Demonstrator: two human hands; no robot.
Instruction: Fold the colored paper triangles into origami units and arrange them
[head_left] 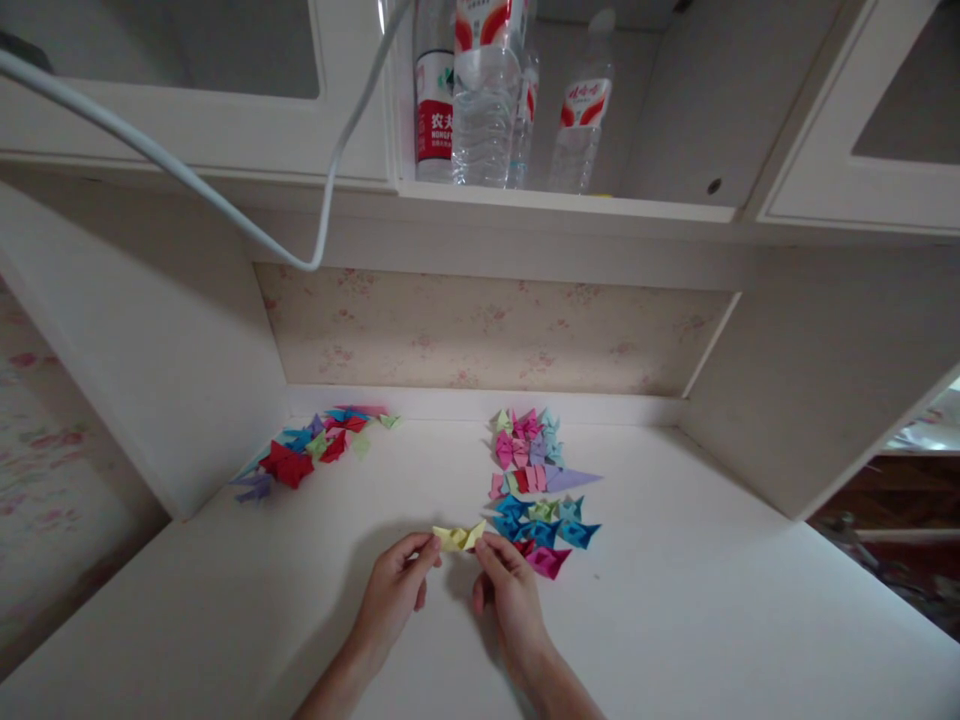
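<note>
A small folded yellow paper piece (459, 538) is held just above the white desk (675, 620). My left hand (394, 590) pinches its left end and my right hand (506, 585) pinches its right end. Right beside my right hand lies a pile of folded paper pieces (536, 480) in pink, blue, green and purple, with a magenta one (549, 561) nearest my fingers. A second pile of folded pieces (307, 450), mostly red, blue and purple, lies at the back left of the desk.
Several plastic water bottles (487, 90) stand on a shelf above the desk. A white cable (225, 205) hangs across the upper left. Cabinet walls close in the desk on the left (150, 340) and right (810, 370).
</note>
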